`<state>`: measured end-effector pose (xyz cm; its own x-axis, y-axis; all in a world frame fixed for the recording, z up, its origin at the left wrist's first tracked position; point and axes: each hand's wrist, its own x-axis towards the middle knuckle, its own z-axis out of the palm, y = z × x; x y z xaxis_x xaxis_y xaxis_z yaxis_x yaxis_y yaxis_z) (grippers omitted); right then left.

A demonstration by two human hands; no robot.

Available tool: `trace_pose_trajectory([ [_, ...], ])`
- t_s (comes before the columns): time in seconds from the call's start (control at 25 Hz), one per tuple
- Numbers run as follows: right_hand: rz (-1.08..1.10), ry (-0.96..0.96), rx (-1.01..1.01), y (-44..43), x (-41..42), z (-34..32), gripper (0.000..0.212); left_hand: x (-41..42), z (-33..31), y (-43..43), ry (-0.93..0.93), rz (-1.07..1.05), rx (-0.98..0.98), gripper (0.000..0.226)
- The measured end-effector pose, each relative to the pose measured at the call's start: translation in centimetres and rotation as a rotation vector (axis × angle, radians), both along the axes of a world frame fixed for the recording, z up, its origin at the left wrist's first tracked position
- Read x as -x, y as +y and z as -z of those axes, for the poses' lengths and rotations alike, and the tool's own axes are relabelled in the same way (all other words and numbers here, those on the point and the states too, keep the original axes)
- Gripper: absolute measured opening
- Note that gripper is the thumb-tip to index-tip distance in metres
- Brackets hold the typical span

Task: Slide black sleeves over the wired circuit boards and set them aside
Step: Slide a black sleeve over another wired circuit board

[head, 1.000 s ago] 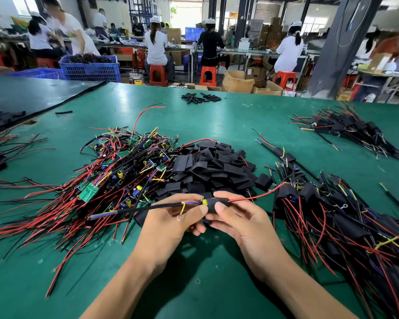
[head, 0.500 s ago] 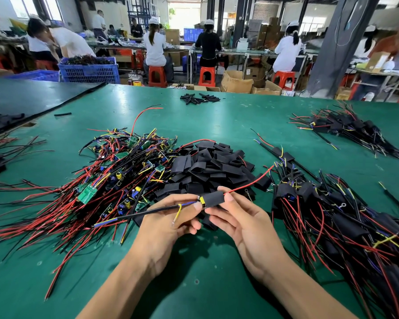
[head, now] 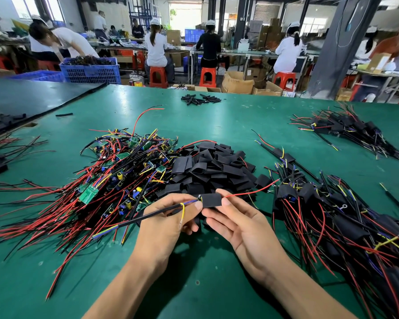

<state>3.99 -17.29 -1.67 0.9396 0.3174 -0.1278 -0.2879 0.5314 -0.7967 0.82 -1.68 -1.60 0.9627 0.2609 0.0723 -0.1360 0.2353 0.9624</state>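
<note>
A black sleeve [head: 212, 200] sits over a wired circuit board just above the green table [head: 217, 116], with only the board's tip showing at the sleeve's left end. My left hand [head: 168, 217] pinches the black cable and blue wires there. My right hand [head: 237, 217] pinches the sleeve's right end, where a red wire [head: 251, 192] runs out to the right. Behind my hands lie a pile of bare wired boards [head: 115, 173] and a heap of empty black sleeves [head: 212, 166].
Sleeved boards are piled at the right [head: 346, 217], with another heap at the far right [head: 346, 130]. A few black tubes [head: 199, 99] lie near the far edge. A black mat [head: 28, 100] covers the left. People work at benches beyond a blue crate [head: 90, 70].
The sleeve has slid further left over the board, so less of the board shows. Both hands have risen slightly and stay on the assembly.
</note>
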Motion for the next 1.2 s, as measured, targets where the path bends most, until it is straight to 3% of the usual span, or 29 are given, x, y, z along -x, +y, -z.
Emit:
trace_pose_trajectory([
  [0.32, -0.021, 0.030, -0.028, 0.10, 0.16, -0.04, 0.021, 0.04, -0.29, 0.21, -0.017, 0.042, -0.020, 0.022],
  [0.6, -0.053, 0.047, -0.014, 0.05, 0.34, 0.09, 0.025, 0.17, -0.42, 0.62, -0.097, 0.107, -0.144, 0.015],
  [0.84, -0.010, -0.002, 0.021, 0.04, 0.11, -0.14, 0.026, 0.27, 0.00, 0.36, -0.096, 0.007, -0.316, 0.012],
  [1.2, 0.101, -0.130, 0.111, 0.08, 0.02, 0.03, 0.029, 0.19, -0.07, -0.23, -0.123, 0.016, -0.137, 0.013],
])
